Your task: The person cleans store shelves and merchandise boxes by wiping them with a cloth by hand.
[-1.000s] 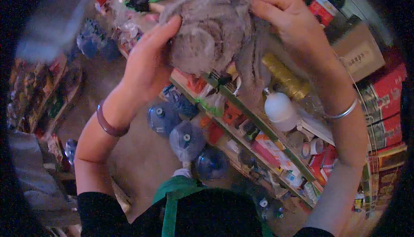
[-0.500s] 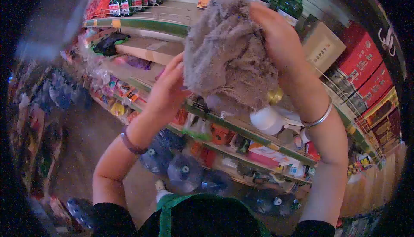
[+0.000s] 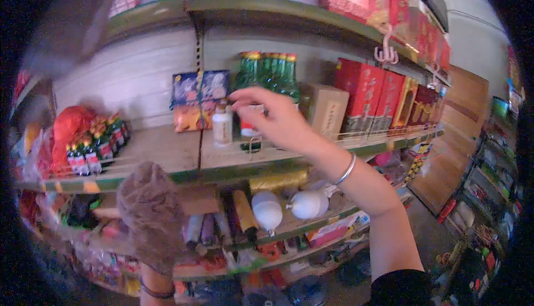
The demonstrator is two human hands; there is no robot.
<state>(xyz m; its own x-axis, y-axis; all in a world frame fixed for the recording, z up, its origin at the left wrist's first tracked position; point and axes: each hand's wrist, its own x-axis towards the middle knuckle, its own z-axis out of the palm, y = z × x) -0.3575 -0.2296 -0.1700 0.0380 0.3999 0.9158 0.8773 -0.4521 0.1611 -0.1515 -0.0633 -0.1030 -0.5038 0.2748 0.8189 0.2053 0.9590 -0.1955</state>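
A grey-brown fluffy cloth point(image 3: 151, 208) covers my left hand point(image 3: 153, 222) at the lower left, in front of the shelves; its fingers are hidden in the cloth. My right hand point(image 3: 267, 114) reaches to the upper shelf, its fingertips at the top of a small white bottle point(image 3: 222, 127). Whether the fingers grip the bottle's cap is hard to make out. Green glass bottles point(image 3: 268, 75) stand behind my right hand, and a blue and orange packet point(image 3: 192, 99) leans at the back, left of the white bottle.
Small red-labelled bottles point(image 3: 95, 146) stand beside a red bag point(image 3: 73, 128) on the left. A cardboard box point(image 3: 327, 111) and red boxes point(image 3: 367, 97) are at the right. Pink hooks point(image 3: 386, 53) hang from the shelf above. White bulbs point(image 3: 267, 211) lie below.
The view has risen toward the upper shelf. My right hand has left the cloth and moved to the white bottle. The cloth now wraps my left hand, lower at the left.
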